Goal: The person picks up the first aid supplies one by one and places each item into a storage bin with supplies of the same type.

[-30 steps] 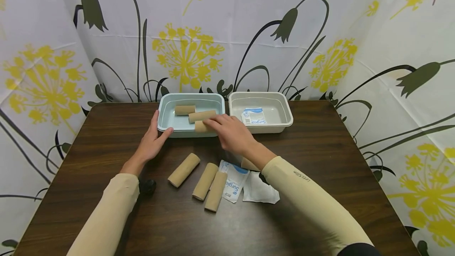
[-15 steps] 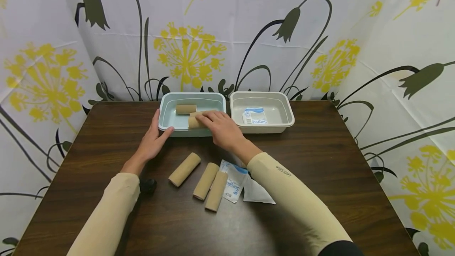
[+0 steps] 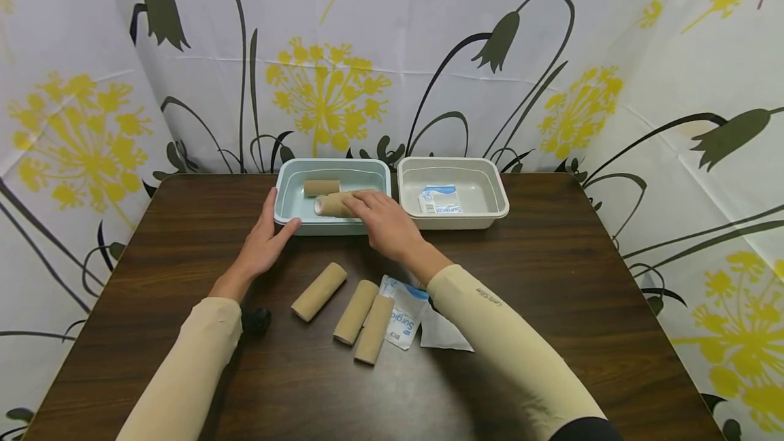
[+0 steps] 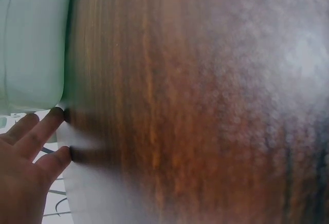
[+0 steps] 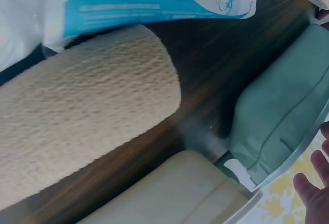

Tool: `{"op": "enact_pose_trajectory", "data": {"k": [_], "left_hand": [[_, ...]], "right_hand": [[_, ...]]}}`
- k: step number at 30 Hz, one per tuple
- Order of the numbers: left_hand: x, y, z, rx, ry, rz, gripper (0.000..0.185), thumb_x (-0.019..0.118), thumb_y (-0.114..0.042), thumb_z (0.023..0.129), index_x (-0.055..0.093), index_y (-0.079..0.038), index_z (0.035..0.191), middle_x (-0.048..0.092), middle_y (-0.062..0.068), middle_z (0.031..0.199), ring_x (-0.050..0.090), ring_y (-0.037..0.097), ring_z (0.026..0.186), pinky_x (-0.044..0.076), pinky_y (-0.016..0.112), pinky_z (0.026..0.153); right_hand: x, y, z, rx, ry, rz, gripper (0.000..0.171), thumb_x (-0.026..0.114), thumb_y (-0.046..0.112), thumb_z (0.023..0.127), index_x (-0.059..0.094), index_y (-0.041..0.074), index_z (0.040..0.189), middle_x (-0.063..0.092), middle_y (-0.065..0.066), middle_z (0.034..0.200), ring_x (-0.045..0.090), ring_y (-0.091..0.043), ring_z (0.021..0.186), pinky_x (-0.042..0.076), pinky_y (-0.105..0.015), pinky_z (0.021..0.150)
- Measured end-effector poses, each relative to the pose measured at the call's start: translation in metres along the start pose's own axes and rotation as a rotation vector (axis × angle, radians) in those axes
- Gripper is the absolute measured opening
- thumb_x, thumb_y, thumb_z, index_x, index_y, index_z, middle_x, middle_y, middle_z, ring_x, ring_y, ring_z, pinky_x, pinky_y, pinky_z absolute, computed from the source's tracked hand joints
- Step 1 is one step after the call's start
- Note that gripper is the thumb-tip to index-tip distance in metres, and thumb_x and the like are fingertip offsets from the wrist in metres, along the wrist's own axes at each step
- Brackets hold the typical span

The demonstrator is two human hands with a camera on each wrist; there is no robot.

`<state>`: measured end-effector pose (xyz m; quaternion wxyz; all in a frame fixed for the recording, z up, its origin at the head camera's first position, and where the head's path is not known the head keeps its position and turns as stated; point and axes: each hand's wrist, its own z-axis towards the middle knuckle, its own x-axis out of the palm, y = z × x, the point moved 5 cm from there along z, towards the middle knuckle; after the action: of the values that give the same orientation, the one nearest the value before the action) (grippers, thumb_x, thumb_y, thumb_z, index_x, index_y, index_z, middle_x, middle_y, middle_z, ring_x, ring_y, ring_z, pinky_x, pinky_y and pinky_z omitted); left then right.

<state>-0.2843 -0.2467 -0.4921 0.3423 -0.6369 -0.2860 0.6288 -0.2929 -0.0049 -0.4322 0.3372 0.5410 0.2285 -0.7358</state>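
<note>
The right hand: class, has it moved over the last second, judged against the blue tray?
Yes. The right hand has gone left and further over the blue tray, carrying its roll from the near rim to the tray's middle.

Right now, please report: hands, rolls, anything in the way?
Left hand open, resting against blue tray. Right hand holds bandage roll inside it. Path clear.

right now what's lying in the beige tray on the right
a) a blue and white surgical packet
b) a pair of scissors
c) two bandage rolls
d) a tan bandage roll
a: the beige tray holds only a blue and white surgical packet; the bandage rolls lie in the light blue tray and on the table.
</note>
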Motion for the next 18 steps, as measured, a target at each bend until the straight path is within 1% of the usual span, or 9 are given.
{"op": "enact_pose_trajectory", "data": {"k": [3, 6, 9, 12, 15, 18], "left_hand": [[0.000, -0.001, 0.000, 0.004, -0.004, 0.000, 0.086, 0.048, -0.052, 0.100, -0.011, -0.027, 0.158, 0.000, 0.014, 0.164, 0.011, 0.045, 0.145, 0.013, 0.069, 0.108], [0.000, -0.001, 0.000, 0.005, -0.003, 0.000, 0.085, 0.048, -0.052, 0.100, -0.011, -0.029, 0.157, 0.000, 0.014, 0.164, 0.011, 0.045, 0.145, 0.013, 0.069, 0.108], [0.000, -0.001, 0.000, 0.005, -0.002, -0.002, 0.086, 0.048, -0.052, 0.100, -0.011, -0.028, 0.157, -0.001, 0.014, 0.164, 0.010, 0.045, 0.145, 0.013, 0.069, 0.108], [0.000, -0.002, -0.001, 0.002, -0.001, -0.003, 0.086, 0.048, -0.051, 0.100, -0.011, -0.026, 0.158, -0.001, 0.014, 0.164, 0.010, 0.044, 0.146, 0.012, 0.069, 0.108], [0.000, -0.003, -0.001, 0.000, -0.002, -0.003, 0.085, 0.048, -0.050, 0.100, -0.011, -0.026, 0.158, -0.001, 0.014, 0.164, 0.009, 0.044, 0.146, 0.012, 0.069, 0.108], [0.000, -0.004, -0.001, 0.000, -0.002, -0.002, 0.085, 0.048, -0.049, 0.100, -0.011, -0.026, 0.158, 0.000, 0.015, 0.163, 0.010, 0.044, 0.146, 0.012, 0.069, 0.108]], "right_hand": [[-0.002, 0.000, -0.006, -0.001, -0.002, 0.013, 0.050, 0.054, 0.001, 0.095, 0.050, 0.015, 0.142, 0.049, -0.007, 0.142, 0.049, -0.023, 0.126, 0.039, -0.037, 0.104], [-0.005, 0.000, -0.013, -0.010, -0.009, 0.032, 0.046, 0.052, 0.003, 0.095, 0.052, 0.016, 0.140, 0.050, -0.007, 0.140, 0.052, -0.024, 0.121, 0.042, -0.038, 0.101], [-0.010, 0.004, -0.023, -0.039, -0.023, 0.066, 0.046, 0.054, 0.005, 0.095, 0.052, 0.016, 0.139, 0.051, -0.008, 0.138, 0.053, -0.024, 0.120, 0.042, -0.037, 0.101], [-0.014, 0.011, -0.035, -0.092, -0.017, 0.110, 0.046, 0.055, 0.005, 0.095, 0.054, 0.014, 0.139, 0.052, -0.009, 0.137, 0.052, -0.023, 0.122, 0.042, -0.036, 0.100], [-0.016, 0.024, -0.049, -0.163, 0.025, 0.170, 0.043, 0.054, 0.005, 0.095, 0.057, 0.013, 0.137, 0.054, -0.008, 0.135, 0.052, -0.021, 0.121, 0.044, -0.033, 0.098], [-0.015, 0.040, -0.062, -0.242, 0.096, 0.236, 0.040, 0.054, 0.002, 0.093, 0.061, 0.011, 0.132, 0.057, -0.006, 0.132, 0.052, -0.019, 0.121, 0.043, -0.031, 0.098]]}}
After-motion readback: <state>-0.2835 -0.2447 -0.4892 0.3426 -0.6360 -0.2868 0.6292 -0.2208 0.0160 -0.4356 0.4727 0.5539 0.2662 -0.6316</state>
